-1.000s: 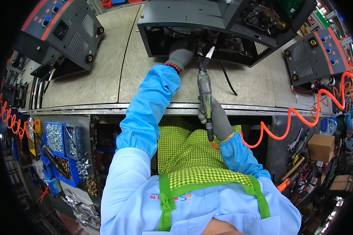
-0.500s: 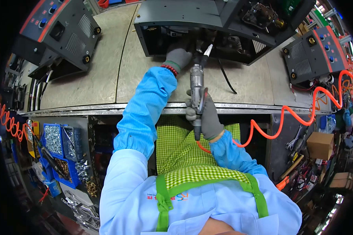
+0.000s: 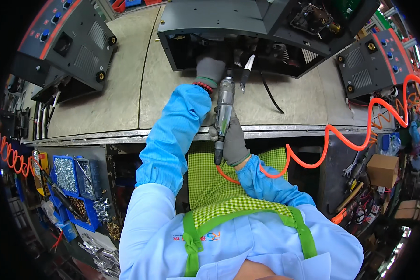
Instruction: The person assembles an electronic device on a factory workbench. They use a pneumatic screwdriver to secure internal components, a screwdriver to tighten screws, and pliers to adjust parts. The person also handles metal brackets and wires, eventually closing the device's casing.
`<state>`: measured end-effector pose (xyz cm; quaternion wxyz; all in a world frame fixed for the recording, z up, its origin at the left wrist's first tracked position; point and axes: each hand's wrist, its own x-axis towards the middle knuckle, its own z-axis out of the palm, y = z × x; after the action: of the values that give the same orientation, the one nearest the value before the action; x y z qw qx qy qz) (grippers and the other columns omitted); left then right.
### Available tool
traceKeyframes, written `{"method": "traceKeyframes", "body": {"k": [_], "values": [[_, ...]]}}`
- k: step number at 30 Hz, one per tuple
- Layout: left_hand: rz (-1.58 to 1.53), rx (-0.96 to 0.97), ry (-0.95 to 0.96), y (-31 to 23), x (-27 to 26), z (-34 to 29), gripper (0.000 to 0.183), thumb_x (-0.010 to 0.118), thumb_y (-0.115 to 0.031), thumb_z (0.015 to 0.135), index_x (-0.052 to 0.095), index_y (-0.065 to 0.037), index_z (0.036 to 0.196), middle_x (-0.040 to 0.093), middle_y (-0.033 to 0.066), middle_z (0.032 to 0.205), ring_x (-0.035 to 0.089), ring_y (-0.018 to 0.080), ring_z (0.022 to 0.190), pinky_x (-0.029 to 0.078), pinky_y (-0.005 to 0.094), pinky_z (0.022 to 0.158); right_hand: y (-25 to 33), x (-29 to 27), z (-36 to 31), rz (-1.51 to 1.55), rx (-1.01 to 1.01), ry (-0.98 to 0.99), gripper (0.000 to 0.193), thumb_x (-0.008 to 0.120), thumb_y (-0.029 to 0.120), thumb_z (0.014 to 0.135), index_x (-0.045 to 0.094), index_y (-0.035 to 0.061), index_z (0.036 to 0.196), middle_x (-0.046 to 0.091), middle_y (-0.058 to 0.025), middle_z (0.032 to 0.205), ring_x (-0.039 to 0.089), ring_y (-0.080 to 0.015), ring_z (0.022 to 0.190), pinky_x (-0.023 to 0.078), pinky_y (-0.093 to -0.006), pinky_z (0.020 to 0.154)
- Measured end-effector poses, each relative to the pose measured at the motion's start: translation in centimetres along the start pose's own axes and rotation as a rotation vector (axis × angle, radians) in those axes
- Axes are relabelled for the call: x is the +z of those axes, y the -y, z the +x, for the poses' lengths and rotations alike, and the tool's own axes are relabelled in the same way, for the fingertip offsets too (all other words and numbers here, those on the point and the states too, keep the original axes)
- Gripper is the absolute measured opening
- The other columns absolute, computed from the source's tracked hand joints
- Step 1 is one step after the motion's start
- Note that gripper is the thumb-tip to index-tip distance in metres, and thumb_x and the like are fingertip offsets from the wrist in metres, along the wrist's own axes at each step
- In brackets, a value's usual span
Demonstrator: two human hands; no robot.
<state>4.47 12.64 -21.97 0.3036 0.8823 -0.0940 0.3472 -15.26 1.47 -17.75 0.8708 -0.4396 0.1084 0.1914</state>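
Observation:
A dark grey machine housing (image 3: 214, 16) lies on the bench with its open side toward me. My left hand (image 3: 210, 67), in a grey glove, reaches into the opening; its fingers are lost in the dark interior. My right hand (image 3: 233, 140), gloved too, is closed around a silver straight air wrench (image 3: 226, 95) with an orange hose at its rear end. The tool points away from me, its front end at the housing's lower edge beside my left hand. A black cable with a white sleeve (image 3: 249, 63) hangs out of the opening to the right of the tool.
Similar grey machines with red-edged panels stand at left (image 3: 74, 42) and right (image 3: 373, 63). The coiled orange hose (image 3: 331, 133) stretches across the right side. Below the bench's front edge, blue bins of screws (image 3: 65, 175) sit at left, a cardboard box (image 3: 382, 170) at right.
My right hand has shifted left with the air wrench, bringing its front end closer to my left hand and away from the white-sleeved cable. The hose has followed leftward.

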Motion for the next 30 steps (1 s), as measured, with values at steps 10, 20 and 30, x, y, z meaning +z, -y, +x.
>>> {"method": "traceKeyframes", "body": {"k": [10,20,30], "values": [[-0.016,-0.308,0.776,-2.3,-5.0,2.0,0.059,0.039,-0.054,0.089,0.065,-0.002,0.095,0.063,0.0293,0.093,0.059,0.0462,0.092,0.045,0.0497,0.081,-1.6,1.5,1.5,0.135,0.068,-0.006,0.045,0.033,0.052,0.098,0.049,0.0099,0.096,0.049,-0.0025,0.07,0.051,-0.0123,0.055,0.043,-0.0252,0.048],[-0.039,0.324,0.87,2.9,-4.6,2.7,0.041,0.038,-0.025,0.095,0.044,-0.011,0.133,0.062,0.0234,0.108,0.062,0.0387,0.093,0.049,0.0448,0.082,-6.6,6.4,6.9,0.279,0.027,-0.062,0.061,0.027,0.07,0.091,0.051,0.0146,0.099,0.059,-0.0021,0.09,0.057,-0.0156,0.079,0.048,-0.0299,0.069],[-0.009,0.11,0.892,2.4,-3.4,1.2,0.039,0.039,-0.028,0.095,0.048,-0.015,0.131,0.062,0.0254,0.102,0.061,0.0413,0.095,0.049,0.047,0.08,2.6,0.9,0.2,0.284,0.199,0.094,0.077,0.036,0.078,0.082,0.053,0.0067,0.106,0.052,-0.0032,0.076,0.048,-0.0119,0.052,0.04,-0.0262,0.045]]}}
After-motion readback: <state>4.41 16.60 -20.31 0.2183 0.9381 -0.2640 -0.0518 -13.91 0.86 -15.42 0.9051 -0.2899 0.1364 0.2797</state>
